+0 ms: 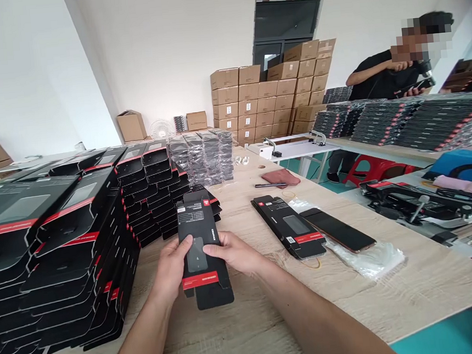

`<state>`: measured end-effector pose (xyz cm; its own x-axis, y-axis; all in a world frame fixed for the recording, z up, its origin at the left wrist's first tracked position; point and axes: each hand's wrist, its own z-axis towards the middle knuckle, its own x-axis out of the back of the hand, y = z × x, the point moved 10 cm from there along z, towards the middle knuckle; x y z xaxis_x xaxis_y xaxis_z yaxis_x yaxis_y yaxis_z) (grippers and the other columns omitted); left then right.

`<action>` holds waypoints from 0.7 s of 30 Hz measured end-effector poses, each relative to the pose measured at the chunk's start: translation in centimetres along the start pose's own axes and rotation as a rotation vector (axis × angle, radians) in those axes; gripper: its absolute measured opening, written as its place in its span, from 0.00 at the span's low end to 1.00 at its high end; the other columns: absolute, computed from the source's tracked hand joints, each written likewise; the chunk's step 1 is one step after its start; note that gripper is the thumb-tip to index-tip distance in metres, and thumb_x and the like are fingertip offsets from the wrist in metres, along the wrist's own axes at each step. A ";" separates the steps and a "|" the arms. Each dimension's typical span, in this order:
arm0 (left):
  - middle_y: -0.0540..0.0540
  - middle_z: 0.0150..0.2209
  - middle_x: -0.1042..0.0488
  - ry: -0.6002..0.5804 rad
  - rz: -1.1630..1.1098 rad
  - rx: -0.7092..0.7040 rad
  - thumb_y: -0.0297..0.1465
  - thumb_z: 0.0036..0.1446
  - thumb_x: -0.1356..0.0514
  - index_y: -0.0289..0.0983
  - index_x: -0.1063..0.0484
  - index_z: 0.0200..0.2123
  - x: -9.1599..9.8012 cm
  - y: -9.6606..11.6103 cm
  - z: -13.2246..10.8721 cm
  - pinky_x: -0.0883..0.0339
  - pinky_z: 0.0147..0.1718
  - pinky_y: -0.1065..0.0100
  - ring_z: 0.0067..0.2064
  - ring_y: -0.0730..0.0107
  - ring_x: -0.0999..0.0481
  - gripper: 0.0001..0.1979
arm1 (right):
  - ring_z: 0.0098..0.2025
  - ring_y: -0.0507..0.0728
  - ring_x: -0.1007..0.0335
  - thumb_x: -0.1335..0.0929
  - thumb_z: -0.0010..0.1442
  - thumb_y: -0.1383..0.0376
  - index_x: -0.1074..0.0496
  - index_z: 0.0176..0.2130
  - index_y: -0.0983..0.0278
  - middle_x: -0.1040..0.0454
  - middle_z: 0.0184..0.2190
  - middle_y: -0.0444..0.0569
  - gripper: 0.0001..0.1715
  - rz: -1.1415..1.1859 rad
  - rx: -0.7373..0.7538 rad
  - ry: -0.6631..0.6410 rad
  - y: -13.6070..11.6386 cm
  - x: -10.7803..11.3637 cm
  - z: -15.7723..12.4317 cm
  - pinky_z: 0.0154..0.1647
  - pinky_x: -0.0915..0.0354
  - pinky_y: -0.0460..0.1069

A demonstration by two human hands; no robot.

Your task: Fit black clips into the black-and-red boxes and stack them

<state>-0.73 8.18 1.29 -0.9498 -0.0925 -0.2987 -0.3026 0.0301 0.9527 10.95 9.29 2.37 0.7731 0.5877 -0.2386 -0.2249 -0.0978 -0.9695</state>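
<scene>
Both hands are holding one flat black carton over the near part of the tabletop (250,335). The left hand (171,262) is keeping its grip on the left edge, and the right hand (236,252) is gripping the right edge; both thumbs are pressing on the front face beside a grey window panel. The black carton (199,230) is showing flaps standing out at both ends, a red square mark in an upper corner, a block of fine white print, a white brand word running lengthwise, and pale lettering on a red band; all this writing is appearing too small to read surely. To its right, a second black carton (283,222) is lying with a similar red band and a square code. Beside it, a black phone (339,228) is resting partly on clear plastic (367,259). Stacked black cartons (54,226) are filling the left side.
</scene>
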 end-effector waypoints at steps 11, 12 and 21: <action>0.47 0.32 0.22 0.051 0.253 -0.136 0.39 0.46 0.33 0.39 0.34 0.57 1.0 1.1 0.7 0.30 0.33 0.67 0.33 0.64 0.23 0.34 | 0.27 0.50 0.36 0.27 0.51 0.54 0.42 0.59 0.59 0.33 0.28 0.41 0.40 -0.241 0.078 0.296 -0.6 4.1 0.5 0.25 0.40 0.45; 0.48 0.31 0.22 0.052 0.266 -0.135 0.38 0.46 0.33 0.40 0.40 0.60 1.0 1.0 0.7 0.30 0.33 0.67 0.32 0.66 0.23 0.38 | 0.28 0.50 0.36 0.27 0.52 0.55 0.45 0.61 0.57 0.34 0.28 0.41 0.42 -0.230 0.074 0.271 -0.6 3.9 0.6 0.25 0.39 0.45; 0.49 0.33 0.25 -0.061 0.181 -0.185 0.39 0.53 0.38 0.42 0.36 0.53 -0.4 1.7 0.1 0.32 0.31 0.69 0.32 0.68 0.26 0.24 | 0.25 0.49 0.35 0.28 0.52 0.58 0.41 0.57 0.57 0.30 0.29 0.41 0.36 -0.118 0.044 0.085 -0.7 1.7 0.3 0.23 0.39 0.44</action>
<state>-0.86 8.36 3.04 -0.9919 -0.0419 -0.1195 -0.1125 -0.1425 0.9834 12.22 10.57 2.64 0.8426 0.5229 -0.1287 -0.1535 0.0040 -0.9881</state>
